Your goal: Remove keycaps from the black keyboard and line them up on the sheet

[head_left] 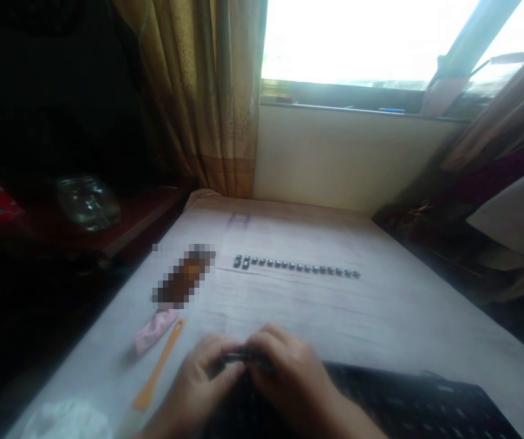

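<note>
My left hand (209, 375) and my right hand (289, 372) meet over the left part of a black keyboard (417, 393). Between their fingertips they pinch a small dark piece (233, 356) with a shiny edge; blur and the fingers hide what kind it is. Farther off, small dark keycaps (306, 267) lie in a long row on the pale sheet, with a couple more just below its left end. To the left of my hands rests an orange flat-ended tool (160, 369) with a hole in its handle.
A pink cloth (155, 331) and a pixelated brown item (184, 277) lie on the sheet (381, 317) at left. White fabric (67, 421) is bunched at the lower left. A clear plastic container (88, 201) stands on a dark red surface. A curtain (216, 91) hangs by the window.
</note>
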The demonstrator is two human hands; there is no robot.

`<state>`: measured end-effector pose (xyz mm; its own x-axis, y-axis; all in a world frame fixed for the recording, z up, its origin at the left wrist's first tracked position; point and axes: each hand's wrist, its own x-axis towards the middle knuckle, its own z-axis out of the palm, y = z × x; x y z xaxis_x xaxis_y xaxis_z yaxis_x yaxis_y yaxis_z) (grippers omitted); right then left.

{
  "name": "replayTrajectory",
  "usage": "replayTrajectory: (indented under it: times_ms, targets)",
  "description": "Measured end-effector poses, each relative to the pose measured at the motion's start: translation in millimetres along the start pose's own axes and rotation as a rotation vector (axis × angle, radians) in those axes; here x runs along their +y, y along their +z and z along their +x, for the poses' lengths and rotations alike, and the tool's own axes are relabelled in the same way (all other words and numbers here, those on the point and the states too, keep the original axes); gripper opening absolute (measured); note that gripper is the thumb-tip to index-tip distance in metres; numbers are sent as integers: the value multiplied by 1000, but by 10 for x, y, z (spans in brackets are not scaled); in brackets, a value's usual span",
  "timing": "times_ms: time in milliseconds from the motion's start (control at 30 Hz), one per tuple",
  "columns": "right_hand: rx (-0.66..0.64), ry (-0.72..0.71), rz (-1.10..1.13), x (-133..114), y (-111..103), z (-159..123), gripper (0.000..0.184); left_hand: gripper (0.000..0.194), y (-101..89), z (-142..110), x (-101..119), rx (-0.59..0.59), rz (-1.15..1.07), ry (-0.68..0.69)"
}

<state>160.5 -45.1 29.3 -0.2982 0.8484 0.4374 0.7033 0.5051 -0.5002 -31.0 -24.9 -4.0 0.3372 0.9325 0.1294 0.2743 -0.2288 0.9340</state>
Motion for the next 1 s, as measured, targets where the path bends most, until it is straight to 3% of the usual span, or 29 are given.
replayTrajectory:
  times_ms: [133, 233, 400, 600, 1000]
  targets:
    - [-4, 88, -36, 253, -110, 309, 15, 32, 3, -18, -75, 23, -14, -55]
    - [-92, 274, -217, 559, -148, 649, 14, 31, 11, -22, -75, 18, -3, -43]
    - [-118, 381, -297, 924, -17, 1067, 20, 24, 19, -14, -42, 55, 19, 28]
    - [-199, 415, -354, 973, 128, 1178, 23, 20, -1, 3, -109, 11, 74, 54]
    - [-247, 399, -394, 964, 161, 1222, 25, 19, -5, -6, -80, -5, 75, 61]
